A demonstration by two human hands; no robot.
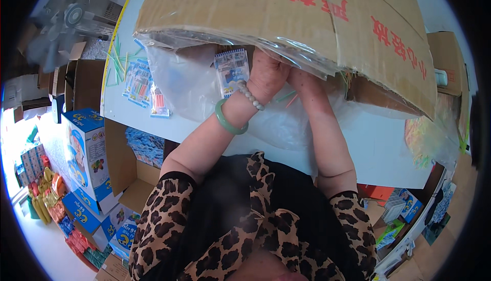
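A large cardboard box [245, 17] with red print lies on its side on the white table [378, 153], its opening toward me. A clear plastic liner [189, 89] spills out of it. My left hand [268, 74], with a bead bracelet and a green bangle on the wrist, reaches into the opening. Close beside it, my right hand [302, 78] goes in under the box's edge. The fingers of both hands are hidden. A blue and white packet [232, 71] lies left of my left hand. Thin colored sticks [349, 79] show at the opening, right of my right hand.
Small packets [138, 81] and loose green sticks [120, 58] lie at the table's left. A bag of colored sticks [422, 132] sits at its right edge. Blue and white cartons [84, 150] and an open box of packets [123, 163] stand lower left. A fan [74, 15] is far left.
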